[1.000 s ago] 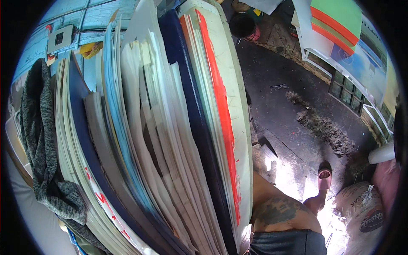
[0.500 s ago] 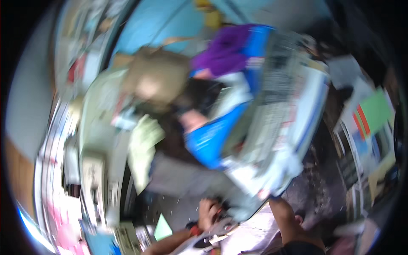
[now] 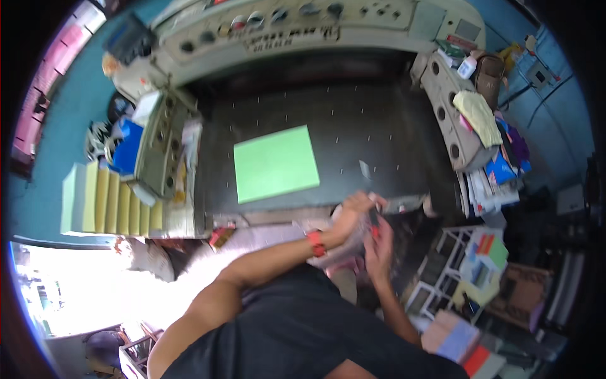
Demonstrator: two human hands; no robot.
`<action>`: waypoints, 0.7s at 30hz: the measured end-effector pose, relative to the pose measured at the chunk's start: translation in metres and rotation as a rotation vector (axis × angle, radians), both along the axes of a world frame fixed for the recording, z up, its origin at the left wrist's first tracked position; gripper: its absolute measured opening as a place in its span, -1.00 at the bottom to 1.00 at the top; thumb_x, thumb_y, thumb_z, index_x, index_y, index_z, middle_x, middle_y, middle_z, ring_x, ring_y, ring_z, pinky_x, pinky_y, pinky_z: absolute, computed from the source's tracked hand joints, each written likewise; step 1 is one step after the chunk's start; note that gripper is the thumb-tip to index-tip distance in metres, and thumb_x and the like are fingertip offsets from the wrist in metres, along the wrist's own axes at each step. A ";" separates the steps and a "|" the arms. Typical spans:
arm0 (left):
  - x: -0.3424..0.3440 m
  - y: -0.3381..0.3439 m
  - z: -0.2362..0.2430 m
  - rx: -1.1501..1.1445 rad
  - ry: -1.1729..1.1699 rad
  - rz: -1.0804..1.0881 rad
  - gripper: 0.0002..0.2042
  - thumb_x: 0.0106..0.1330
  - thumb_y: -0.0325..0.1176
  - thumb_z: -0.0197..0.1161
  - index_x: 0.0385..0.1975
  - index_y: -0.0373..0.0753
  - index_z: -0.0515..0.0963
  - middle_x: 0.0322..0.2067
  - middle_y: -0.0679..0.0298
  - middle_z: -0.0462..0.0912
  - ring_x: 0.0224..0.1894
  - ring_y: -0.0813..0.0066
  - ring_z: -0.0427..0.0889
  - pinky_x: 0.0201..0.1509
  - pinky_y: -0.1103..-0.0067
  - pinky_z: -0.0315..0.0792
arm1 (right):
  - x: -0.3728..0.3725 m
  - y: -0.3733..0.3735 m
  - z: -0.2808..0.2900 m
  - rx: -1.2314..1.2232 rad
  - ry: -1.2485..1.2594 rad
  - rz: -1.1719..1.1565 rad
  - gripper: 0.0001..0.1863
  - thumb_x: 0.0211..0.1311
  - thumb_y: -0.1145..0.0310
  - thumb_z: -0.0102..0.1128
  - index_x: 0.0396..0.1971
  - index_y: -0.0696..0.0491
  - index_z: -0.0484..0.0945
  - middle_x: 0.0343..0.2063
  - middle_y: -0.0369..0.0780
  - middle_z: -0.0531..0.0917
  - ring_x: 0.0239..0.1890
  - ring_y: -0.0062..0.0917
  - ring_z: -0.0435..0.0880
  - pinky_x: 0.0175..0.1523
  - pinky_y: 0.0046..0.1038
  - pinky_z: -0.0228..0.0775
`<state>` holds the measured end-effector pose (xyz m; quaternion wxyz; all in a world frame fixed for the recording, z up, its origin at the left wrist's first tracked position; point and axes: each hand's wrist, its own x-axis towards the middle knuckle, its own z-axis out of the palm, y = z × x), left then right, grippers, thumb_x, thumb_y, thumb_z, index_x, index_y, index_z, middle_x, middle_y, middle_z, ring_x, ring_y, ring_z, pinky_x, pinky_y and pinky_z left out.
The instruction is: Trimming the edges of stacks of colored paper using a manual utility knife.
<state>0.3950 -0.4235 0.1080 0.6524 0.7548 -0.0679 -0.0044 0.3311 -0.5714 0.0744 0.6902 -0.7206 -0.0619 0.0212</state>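
Both hands meet at the front edge of the dark machine table [image 3: 278,104]. My right hand [image 3: 379,252] is closed round a small black tool with red parts [image 3: 375,222], its exact kind too blurred to tell. At the tool's upper end, my left hand [image 3: 352,215], with a red band at the wrist, has its fingers pinched together; what they hold is hidden. A stack of light green paper [image 3: 276,164] lies on the table to the left of my hands. Just beyond my fingers, a small pale strip [image 3: 365,169] rests on the tabletop.
A control panel [image 3: 284,31] with knobs spans the back. Raised housings flank the table; the right housing [image 3: 445,104] carries a yellow cloth [image 3: 478,117] and a brown bag [image 3: 487,79]. Yellow-edged sheets [image 3: 123,199] stand at left, and a paper-laden rack [image 3: 454,262] at lower right.
My view has swung from the cluttered right-hand housing to the whole table, bringing the green stack into sight. My hands, apart before, are now together at the front edge around the small tool.
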 end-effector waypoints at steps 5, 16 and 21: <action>-0.120 0.172 0.081 -0.457 0.174 0.115 -0.69 0.52 -0.24 0.00 -0.05 -0.31 0.60 -0.12 0.36 0.44 -0.42 0.70 0.44 -0.39 0.71 0.38 | -0.042 0.188 0.105 0.260 0.074 0.355 -0.69 0.42 0.44 0.01 0.08 0.23 0.39 -0.22 -0.18 0.56 -0.26 -0.59 0.55 -0.19 -0.59 0.43; -0.286 0.382 0.067 -0.655 0.058 0.321 -0.64 0.51 -0.16 0.03 0.04 -0.33 0.55 -0.22 0.28 0.64 -0.22 0.62 0.59 -0.12 0.63 0.49 | -0.160 0.386 0.121 0.355 0.537 0.783 -0.74 0.44 0.34 0.05 0.03 0.06 0.35 -0.61 -0.43 0.37 -0.69 -0.83 0.17 -0.59 -0.72 -0.01; -0.324 0.403 0.090 -0.244 0.108 0.420 -0.74 0.44 -0.28 0.17 -0.07 -0.35 0.56 -0.25 0.32 0.61 -0.19 0.61 0.57 -0.19 0.61 0.47 | -0.191 0.408 0.119 0.214 0.367 0.743 -0.75 0.47 0.26 0.04 0.02 0.05 0.44 -0.57 -0.47 0.37 -0.61 -0.85 0.22 -0.54 -0.73 0.04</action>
